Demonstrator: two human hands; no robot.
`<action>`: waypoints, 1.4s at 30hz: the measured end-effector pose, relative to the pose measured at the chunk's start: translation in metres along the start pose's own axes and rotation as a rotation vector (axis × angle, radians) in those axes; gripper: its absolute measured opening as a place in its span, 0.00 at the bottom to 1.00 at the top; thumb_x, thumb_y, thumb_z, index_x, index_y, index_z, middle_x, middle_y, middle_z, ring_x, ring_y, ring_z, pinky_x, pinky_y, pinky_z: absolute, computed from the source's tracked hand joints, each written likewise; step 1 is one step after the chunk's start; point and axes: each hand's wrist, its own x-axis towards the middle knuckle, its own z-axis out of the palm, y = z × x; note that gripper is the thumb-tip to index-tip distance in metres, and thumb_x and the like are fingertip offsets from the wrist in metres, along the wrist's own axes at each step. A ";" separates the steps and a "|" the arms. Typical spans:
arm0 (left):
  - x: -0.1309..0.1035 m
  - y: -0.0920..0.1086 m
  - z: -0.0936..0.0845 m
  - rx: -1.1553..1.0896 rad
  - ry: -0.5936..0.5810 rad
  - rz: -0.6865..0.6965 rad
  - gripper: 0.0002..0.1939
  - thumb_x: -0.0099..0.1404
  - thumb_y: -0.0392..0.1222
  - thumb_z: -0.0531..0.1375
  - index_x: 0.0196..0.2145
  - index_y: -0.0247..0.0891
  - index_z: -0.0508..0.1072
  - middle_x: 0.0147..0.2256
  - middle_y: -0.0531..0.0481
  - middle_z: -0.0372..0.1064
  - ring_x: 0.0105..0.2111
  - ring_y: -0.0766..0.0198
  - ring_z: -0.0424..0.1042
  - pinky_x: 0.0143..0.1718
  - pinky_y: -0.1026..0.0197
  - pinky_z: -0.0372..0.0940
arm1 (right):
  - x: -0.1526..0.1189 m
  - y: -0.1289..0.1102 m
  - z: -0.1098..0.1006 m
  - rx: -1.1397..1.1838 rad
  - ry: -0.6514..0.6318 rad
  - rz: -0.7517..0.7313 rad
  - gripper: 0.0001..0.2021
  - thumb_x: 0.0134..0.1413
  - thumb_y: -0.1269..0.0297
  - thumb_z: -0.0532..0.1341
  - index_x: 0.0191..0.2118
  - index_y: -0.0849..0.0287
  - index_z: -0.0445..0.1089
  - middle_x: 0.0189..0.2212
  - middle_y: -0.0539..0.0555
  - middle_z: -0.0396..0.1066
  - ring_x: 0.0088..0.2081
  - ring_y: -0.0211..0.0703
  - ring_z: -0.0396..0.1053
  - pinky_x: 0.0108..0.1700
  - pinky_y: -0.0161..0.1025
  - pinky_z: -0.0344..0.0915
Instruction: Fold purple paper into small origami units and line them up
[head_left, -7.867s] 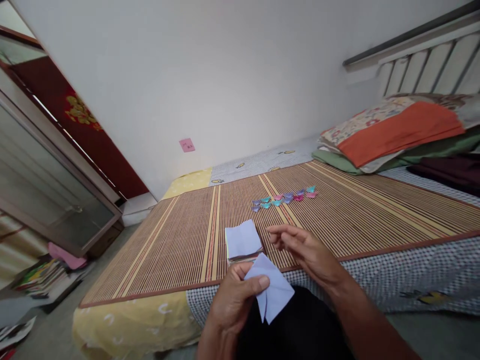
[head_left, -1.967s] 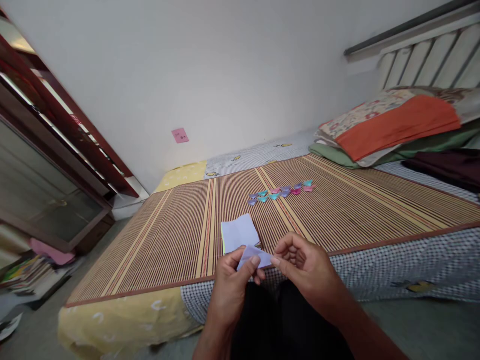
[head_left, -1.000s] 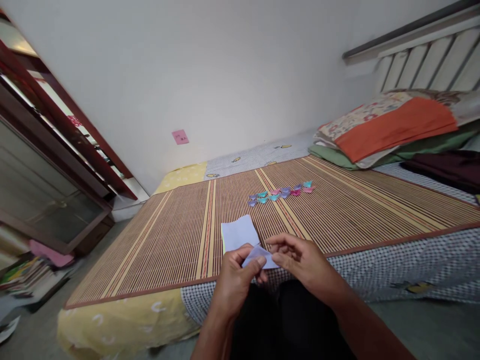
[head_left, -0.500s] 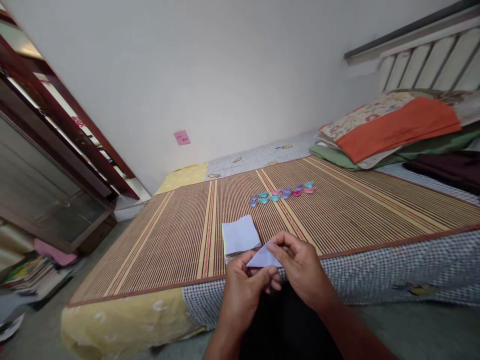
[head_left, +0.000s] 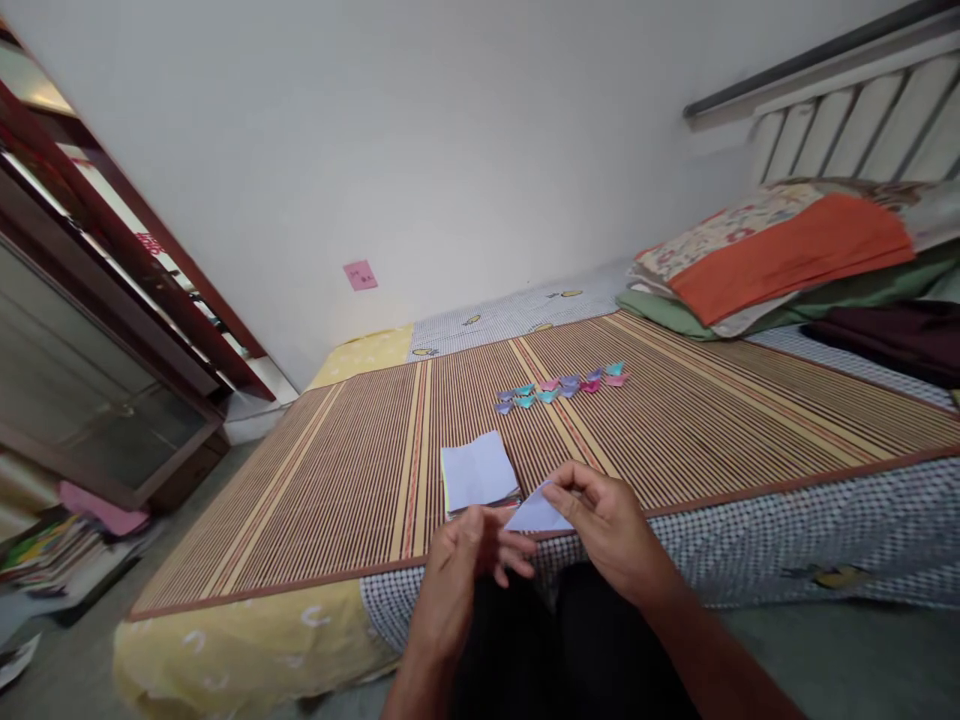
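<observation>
A pale lavender sheet of paper (head_left: 538, 512), folded to a triangle, is pinched at its upper right between the thumb and fingers of my right hand (head_left: 604, 525). My left hand (head_left: 465, 562) is beside the paper's left corner, fingers spread and the palm turned inward; whether a fingertip touches the corner I cannot tell. Just beyond my left hand lies a stack of square paper (head_left: 480, 470), its top sheet pale lavender and other colours showing at its edges. Farther back, several small folded paper pieces (head_left: 570, 387) in purple, teal and pink form two rows.
A striped mat (head_left: 352, 460) covers the bed, over a checked sheet (head_left: 825, 520). Folded bedding (head_left: 787, 255) is piled at the right, near a radiator (head_left: 862, 120). A pink note (head_left: 360, 276) is on the wall. Books and papers (head_left: 52, 555) are stacked at the lower left.
My left hand has let go of the folded paper and moved left, its fingers opening. My right hand keeps its pinch on the paper, slightly farther right.
</observation>
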 end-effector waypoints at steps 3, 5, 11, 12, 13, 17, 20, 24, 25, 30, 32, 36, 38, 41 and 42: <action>0.001 0.007 0.001 0.054 0.018 0.024 0.22 0.57 0.56 0.72 0.37 0.34 0.81 0.26 0.46 0.78 0.27 0.62 0.75 0.28 0.65 0.62 | 0.000 -0.001 0.002 -0.002 -0.099 0.020 0.13 0.59 0.55 0.64 0.29 0.58 0.71 0.24 0.48 0.68 0.27 0.39 0.66 0.29 0.35 0.63; 0.003 0.007 0.006 0.035 0.020 0.023 0.17 0.54 0.51 0.74 0.27 0.33 0.80 0.25 0.48 0.77 0.25 0.66 0.71 0.28 0.66 0.62 | 0.001 -0.001 0.003 0.026 -0.151 0.037 0.14 0.60 0.53 0.64 0.31 0.59 0.72 0.25 0.49 0.70 0.28 0.39 0.68 0.30 0.35 0.65; 0.013 -0.007 0.016 -0.503 0.154 -0.170 0.17 0.44 0.44 0.79 0.28 0.33 0.80 0.28 0.50 0.77 0.25 0.70 0.70 0.27 0.69 0.63 | 0.001 0.009 -0.005 0.203 -0.183 0.094 0.22 0.50 0.53 0.72 0.48 0.58 0.74 0.40 0.56 0.78 0.42 0.47 0.76 0.45 0.43 0.73; 0.015 -0.009 0.017 -0.572 0.158 -0.208 0.18 0.43 0.43 0.80 0.30 0.33 0.81 0.30 0.49 0.78 0.25 0.70 0.70 0.28 0.68 0.65 | 0.001 0.011 -0.005 0.210 -0.205 0.090 0.22 0.49 0.55 0.73 0.48 0.58 0.75 0.40 0.56 0.78 0.43 0.47 0.76 0.46 0.43 0.73; 0.016 -0.010 0.017 -0.618 0.159 -0.233 0.19 0.43 0.41 0.80 0.32 0.32 0.82 0.31 0.48 0.78 0.26 0.70 0.71 0.29 0.68 0.66 | 0.000 0.012 -0.004 0.212 -0.223 0.082 0.20 0.50 0.57 0.73 0.47 0.58 0.75 0.39 0.55 0.78 0.42 0.47 0.76 0.47 0.43 0.72; 0.016 -0.010 0.022 -0.648 0.155 -0.250 0.19 0.45 0.42 0.79 0.33 0.32 0.82 0.30 0.48 0.77 0.25 0.71 0.70 0.28 0.69 0.66 | -0.004 0.009 0.005 0.212 -0.212 0.031 0.09 0.58 0.58 0.69 0.38 0.58 0.76 0.31 0.51 0.76 0.34 0.42 0.75 0.40 0.39 0.72; 0.012 -0.009 0.026 -0.553 0.139 -0.168 0.16 0.49 0.45 0.77 0.31 0.32 0.81 0.28 0.50 0.75 0.25 0.70 0.69 0.29 0.68 0.64 | -0.003 0.006 0.010 0.250 -0.196 0.053 0.11 0.60 0.55 0.67 0.34 0.58 0.73 0.28 0.49 0.73 0.30 0.41 0.73 0.36 0.39 0.73; 0.007 -0.013 0.028 -0.328 0.128 0.047 0.13 0.58 0.48 0.73 0.30 0.34 0.79 0.28 0.51 0.74 0.29 0.67 0.68 0.35 0.65 0.64 | -0.003 0.006 0.011 0.204 -0.109 0.077 0.13 0.57 0.54 0.68 0.30 0.57 0.69 0.24 0.47 0.67 0.27 0.40 0.69 0.32 0.37 0.71; 0.007 -0.014 0.027 -0.271 0.142 0.080 0.13 0.59 0.48 0.72 0.31 0.35 0.79 0.29 0.51 0.74 0.30 0.66 0.68 0.35 0.65 0.64 | -0.004 0.006 0.010 0.169 -0.083 0.065 0.13 0.57 0.55 0.68 0.29 0.57 0.69 0.23 0.46 0.66 0.26 0.39 0.67 0.30 0.36 0.69; 0.012 -0.014 0.019 -0.248 0.226 0.089 0.17 0.57 0.50 0.74 0.27 0.35 0.75 0.23 0.56 0.66 0.24 0.71 0.61 0.28 0.68 0.58 | -0.007 0.004 0.009 0.041 -0.092 0.007 0.11 0.59 0.61 0.65 0.27 0.58 0.67 0.22 0.46 0.64 0.25 0.36 0.63 0.28 0.34 0.61; 0.014 -0.011 0.018 -0.380 0.183 0.026 0.18 0.55 0.50 0.75 0.26 0.34 0.75 0.22 0.56 0.66 0.23 0.72 0.60 0.25 0.69 0.56 | -0.007 0.003 0.008 0.113 -0.158 0.019 0.10 0.60 0.60 0.65 0.30 0.58 0.69 0.24 0.46 0.66 0.27 0.37 0.65 0.31 0.34 0.63; 0.015 -0.002 0.021 -0.561 0.082 -0.112 0.20 0.50 0.49 0.78 0.29 0.32 0.77 0.27 0.52 0.72 0.25 0.71 0.66 0.27 0.68 0.60 | -0.004 0.007 0.007 0.319 -0.237 0.108 0.13 0.53 0.56 0.71 0.35 0.58 0.70 0.29 0.48 0.70 0.30 0.38 0.69 0.35 0.35 0.68; 0.014 -0.001 0.022 -0.574 0.058 -0.122 0.18 0.51 0.47 0.77 0.30 0.33 0.77 0.27 0.51 0.73 0.26 0.70 0.67 0.28 0.68 0.62 | -0.003 0.010 0.006 0.347 -0.242 0.122 0.14 0.52 0.56 0.72 0.34 0.58 0.70 0.27 0.47 0.70 0.30 0.37 0.69 0.35 0.35 0.68; 0.014 -0.004 0.022 -0.508 0.044 -0.064 0.18 0.55 0.49 0.75 0.28 0.34 0.76 0.23 0.54 0.69 0.22 0.72 0.62 0.23 0.69 0.58 | -0.003 0.009 0.007 0.330 -0.245 0.099 0.11 0.55 0.58 0.69 0.34 0.59 0.70 0.26 0.47 0.69 0.28 0.37 0.68 0.35 0.35 0.68; 0.014 -0.006 0.021 -0.458 0.048 -0.029 0.19 0.57 0.51 0.74 0.26 0.34 0.74 0.21 0.55 0.67 0.20 0.72 0.60 0.22 0.69 0.56 | -0.004 0.008 0.008 0.317 -0.238 0.089 0.09 0.55 0.61 0.68 0.34 0.58 0.69 0.27 0.47 0.70 0.29 0.38 0.69 0.35 0.35 0.68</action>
